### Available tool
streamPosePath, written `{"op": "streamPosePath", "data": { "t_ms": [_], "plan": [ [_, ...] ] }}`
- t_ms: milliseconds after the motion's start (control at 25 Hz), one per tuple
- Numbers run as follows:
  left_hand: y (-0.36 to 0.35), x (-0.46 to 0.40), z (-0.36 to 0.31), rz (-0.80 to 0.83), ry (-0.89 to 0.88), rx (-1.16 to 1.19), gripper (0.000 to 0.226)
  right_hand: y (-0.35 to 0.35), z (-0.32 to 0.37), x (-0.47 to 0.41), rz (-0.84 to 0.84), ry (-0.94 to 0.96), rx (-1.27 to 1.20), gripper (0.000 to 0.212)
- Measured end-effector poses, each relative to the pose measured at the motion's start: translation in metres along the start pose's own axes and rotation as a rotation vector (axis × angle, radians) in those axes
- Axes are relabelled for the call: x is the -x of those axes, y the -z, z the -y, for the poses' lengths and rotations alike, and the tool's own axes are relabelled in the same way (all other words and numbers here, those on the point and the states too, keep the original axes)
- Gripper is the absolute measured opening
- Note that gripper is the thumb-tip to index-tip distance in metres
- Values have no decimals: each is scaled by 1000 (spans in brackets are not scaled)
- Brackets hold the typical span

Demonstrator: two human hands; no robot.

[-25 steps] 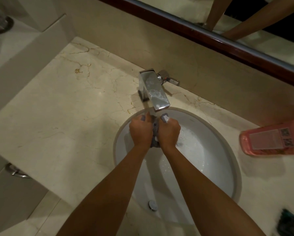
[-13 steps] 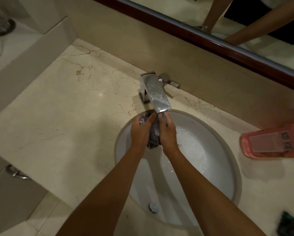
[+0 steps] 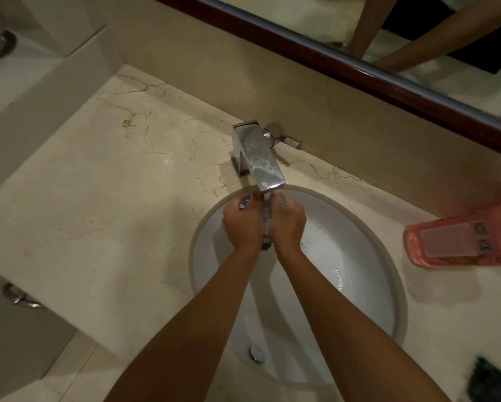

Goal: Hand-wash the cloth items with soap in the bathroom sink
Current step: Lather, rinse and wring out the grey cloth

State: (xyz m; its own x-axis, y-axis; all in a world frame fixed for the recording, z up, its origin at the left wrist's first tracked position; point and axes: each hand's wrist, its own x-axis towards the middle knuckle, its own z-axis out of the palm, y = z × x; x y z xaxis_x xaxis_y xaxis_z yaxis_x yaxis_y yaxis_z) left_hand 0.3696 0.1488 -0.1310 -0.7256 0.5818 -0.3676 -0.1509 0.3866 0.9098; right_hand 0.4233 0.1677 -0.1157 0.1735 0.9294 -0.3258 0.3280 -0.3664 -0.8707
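Cream marble countertop (image 3: 104,204) fills most of the view from above, with a white oval sink (image 3: 368,285) set into it right of centre. Both forearms reach up from the bottom edge into the basin. The left hand (image 3: 241,224) and right hand (image 3: 288,224) sit side by side at the sink's back rim, directly under the square chrome faucet (image 3: 258,158), fingers curled around a small wet grey cloth (image 3: 266,227) bunched between them. Only a sliver of the cloth shows between the hands, plus a patterned bit above the left knuckles. Suds and water lie on the basin's right slope, and the drain (image 3: 257,353) sits near the sink's front rim, between the forearms. A pink soap bottle (image 3: 461,236) lies on its side at the countertop's right edge, well apart from the hands. A dark object (image 3: 492,381) is partly cut off at the front right corner; what it is cannot be told. The countertop left of the sink is a broad bare stretch running to a raised ledge (image 3: 40,105). A dark-framed mirror (image 3: 359,65) runs along the back wall.
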Motion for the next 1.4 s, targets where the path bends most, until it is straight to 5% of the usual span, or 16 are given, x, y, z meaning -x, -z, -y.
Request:
{"op": "streamPosePath", "data": {
  "t_ms": [160,240,360,640,880,1040,1240,1400],
  "plan": [
    [10,-1,-1,3,-1,18,21,24,3,-6,123,49,244,53],
    [16,0,0,19,10,25,21,41,17,-13,22,122,109,49],
    [22,5,2,52,29,62,19,52,53,-33,146,123,-98,50],
    [23,32,-10,120,22,92,20,53,73,-12,243,133,-111,40],
    [20,73,-39,215,-39,74,13,97,31,25,229,-123,-180,55],
    [15,99,-53,448,-86,34,19,127,21,55,308,-460,-727,42],
    [11,119,-84,755,101,-67,44,154,34,70,210,-222,-470,22],
    [12,140,-119,909,201,-56,49,166,40,75,250,-238,-459,29]
  ]
}}
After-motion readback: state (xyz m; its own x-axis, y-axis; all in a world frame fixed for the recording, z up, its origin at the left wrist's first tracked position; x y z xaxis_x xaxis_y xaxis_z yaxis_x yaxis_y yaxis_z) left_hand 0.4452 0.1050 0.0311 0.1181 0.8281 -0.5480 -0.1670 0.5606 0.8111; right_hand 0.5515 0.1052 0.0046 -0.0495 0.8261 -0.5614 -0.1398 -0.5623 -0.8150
